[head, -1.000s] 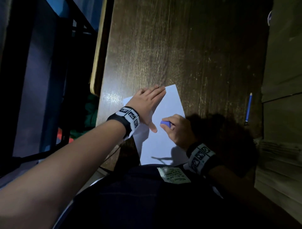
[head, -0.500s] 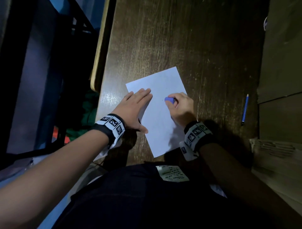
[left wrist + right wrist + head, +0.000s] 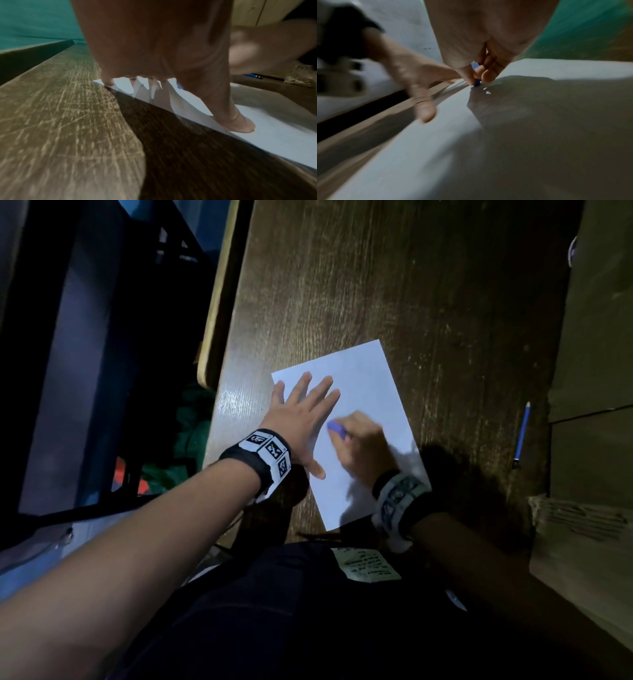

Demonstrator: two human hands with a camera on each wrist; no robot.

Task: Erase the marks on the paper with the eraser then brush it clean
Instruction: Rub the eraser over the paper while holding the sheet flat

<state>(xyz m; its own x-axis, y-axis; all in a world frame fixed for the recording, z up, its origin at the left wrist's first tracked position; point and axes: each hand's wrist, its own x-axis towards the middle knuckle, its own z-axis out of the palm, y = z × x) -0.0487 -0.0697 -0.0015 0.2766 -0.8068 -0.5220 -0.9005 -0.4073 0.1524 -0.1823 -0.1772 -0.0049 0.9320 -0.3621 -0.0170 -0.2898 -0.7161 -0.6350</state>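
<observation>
Erasing step: right hand (image 3: 364, 446) pinches the blue eraser (image 3: 337, 430) on the paper (image 3: 370, 378), left hand (image 3: 301, 419) flat beside it; brushing comes next.

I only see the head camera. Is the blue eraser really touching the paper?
Observer: Yes. In the right wrist view the eraser tip presses on the paper, pinched by the right hand.
Operator: Any crumbs?
Observer: A few white specks lie beside the tip.
Operator: Is the other hand flat?
Observer: The left wrist view shows the left hand arched, its fingertips on the sheet.
</observation>
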